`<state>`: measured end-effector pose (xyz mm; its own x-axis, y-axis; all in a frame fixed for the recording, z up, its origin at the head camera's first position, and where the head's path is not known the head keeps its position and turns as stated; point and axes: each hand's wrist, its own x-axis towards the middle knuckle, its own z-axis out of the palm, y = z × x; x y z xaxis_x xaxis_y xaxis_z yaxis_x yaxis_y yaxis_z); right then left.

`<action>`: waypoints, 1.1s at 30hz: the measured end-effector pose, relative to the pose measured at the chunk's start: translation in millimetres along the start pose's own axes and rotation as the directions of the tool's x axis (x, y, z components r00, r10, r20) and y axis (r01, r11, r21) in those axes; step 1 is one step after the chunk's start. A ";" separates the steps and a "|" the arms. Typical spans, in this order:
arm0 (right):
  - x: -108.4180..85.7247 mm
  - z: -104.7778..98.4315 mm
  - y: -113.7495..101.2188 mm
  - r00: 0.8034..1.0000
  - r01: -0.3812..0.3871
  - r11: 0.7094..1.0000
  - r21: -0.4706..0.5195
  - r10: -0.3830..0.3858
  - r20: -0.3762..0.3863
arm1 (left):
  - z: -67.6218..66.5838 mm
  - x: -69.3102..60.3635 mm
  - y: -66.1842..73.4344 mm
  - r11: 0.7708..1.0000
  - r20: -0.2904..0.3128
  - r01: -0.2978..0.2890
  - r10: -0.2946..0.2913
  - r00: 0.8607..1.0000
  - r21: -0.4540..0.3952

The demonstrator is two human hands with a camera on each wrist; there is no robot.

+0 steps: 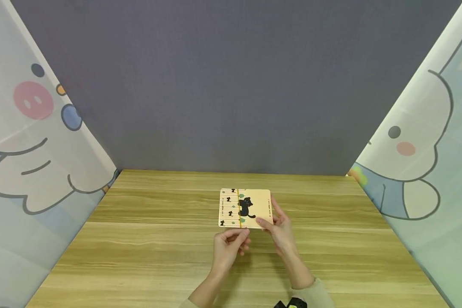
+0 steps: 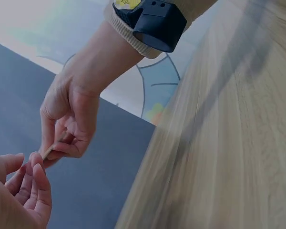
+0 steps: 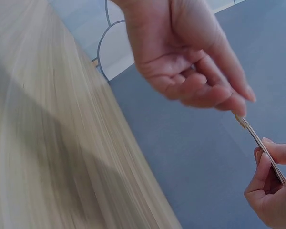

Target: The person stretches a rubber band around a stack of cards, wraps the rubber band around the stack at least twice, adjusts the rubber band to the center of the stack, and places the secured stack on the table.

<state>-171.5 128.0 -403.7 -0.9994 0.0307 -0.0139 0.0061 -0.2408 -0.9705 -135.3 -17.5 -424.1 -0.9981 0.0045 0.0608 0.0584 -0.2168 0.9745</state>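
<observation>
In the head view a thin cream booklet (image 1: 260,201) with a black cat printed on it is held up above the table. Its left part carries ruled strips with small cats, and a narrow yellow band (image 1: 239,209) runs across it from edge to edge. My right hand (image 1: 282,235) grips the booklet's right end, thumb on top and fingers beneath. Close to the lower edge, by the band's end, my left hand (image 1: 228,248) pinches with thumb and forefinger. Edge-on in the right wrist view, the booklet (image 3: 262,148) shows several thin layers, with left fingertips at its upper end.
A wood-grain table (image 1: 150,256) lies under both hands. Behind it stands a dark grey panel (image 1: 231,85), with cartoon-printed curtains (image 1: 34,171) at left and right. A black wrist camera (image 2: 159,26) is strapped over the right sleeve.
</observation>
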 end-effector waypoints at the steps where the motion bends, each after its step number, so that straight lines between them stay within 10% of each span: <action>1: 0.5 -0.9 0.4 1.000 0.012 1.000 -0.001 -0.012 0.010 | -0.3 -0.2 2.5 1.000 0.014 -0.004 0.003 1.000 0.006; 9: 10.5 -18.8 25.5 0.972 0.170 0.983 0.070 -0.179 0.152 | -5.5 0.6 36.7 0.989 0.132 -0.100 0.086 0.987 0.108; 20: -3.2 -5.5 -3.4 0.999 -0.050 0.999 0.008 0.050 0.004 | -15.5 23.2 87.0 0.937 0.149 -0.230 0.196 0.969 0.264; 26: -5.4 -6.5 -2.5 0.998 -0.059 0.998 0.010 0.059 0.012 | -20.1 41.3 99.8 0.899 0.168 -0.313 0.273 0.947 0.305; 33: -7.9 -6.7 -3.7 0.998 -0.063 0.998 0.019 0.062 0.021 | -28.2 76.2 84.2 0.848 0.160 -0.385 0.350 0.923 0.364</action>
<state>-163.4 135.1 -401.7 -0.9976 -0.0048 -0.0691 0.0680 -0.2610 -0.9629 -206.9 -63.0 -343.5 -0.8981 0.0845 0.4316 0.4398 0.1695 0.8819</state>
